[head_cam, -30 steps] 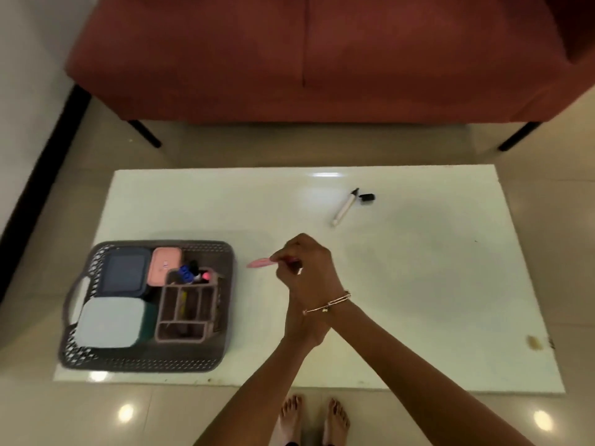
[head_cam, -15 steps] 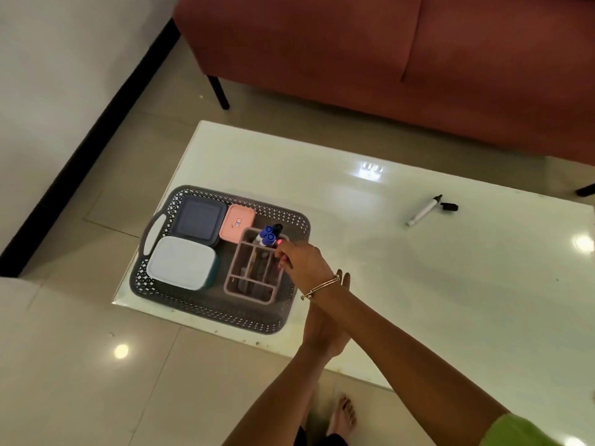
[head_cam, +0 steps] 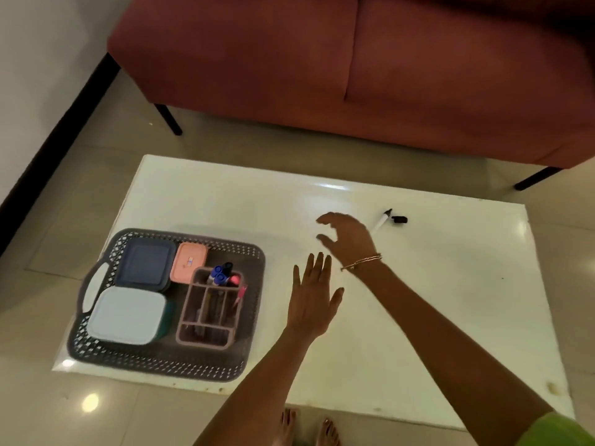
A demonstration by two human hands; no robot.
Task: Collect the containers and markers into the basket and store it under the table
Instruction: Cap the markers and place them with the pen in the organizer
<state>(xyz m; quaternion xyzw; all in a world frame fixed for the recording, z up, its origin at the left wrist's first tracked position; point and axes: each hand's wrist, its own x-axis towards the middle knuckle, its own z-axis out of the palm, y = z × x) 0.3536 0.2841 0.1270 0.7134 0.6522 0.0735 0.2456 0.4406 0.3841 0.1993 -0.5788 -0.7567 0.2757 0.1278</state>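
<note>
White tabletop [head_cam: 418, 317] under a red sofa [head_cam: 354, 75], and the right hand [head_cam: 346, 238] hangs over it, fingers [head_cam: 323, 218] curled but spread, gripping nothing. Just beyond its knuckles lies the last loose marker [head_cam: 381, 222], uncapped, its black cap [head_cam: 399, 219] resting a touch to the right. Light, stiff and slick, I'd say; it could roll on this glossy top, so pinch it mid-barrel and keep clear of the wet tip. That cap is tiny and easy to flick away.

Left hand [head_cam: 314, 292] is flat and open, empty, between the right hand and the basket [head_cam: 167, 362]. Inside the basket: a dark blue box [head_cam: 145, 263], a pink box [head_cam: 188, 261], a pale box [head_cam: 127, 315] and a pink organiser [head_cam: 211, 312] with markers standing in it. Loaded like that it probably wants both hands; one handle [head_cam: 93, 286] shows on the left side.

Part of the marker's barrel hides behind the right hand. Under the table is out of sight, and the organiser's lower slots are too dim to read.
</note>
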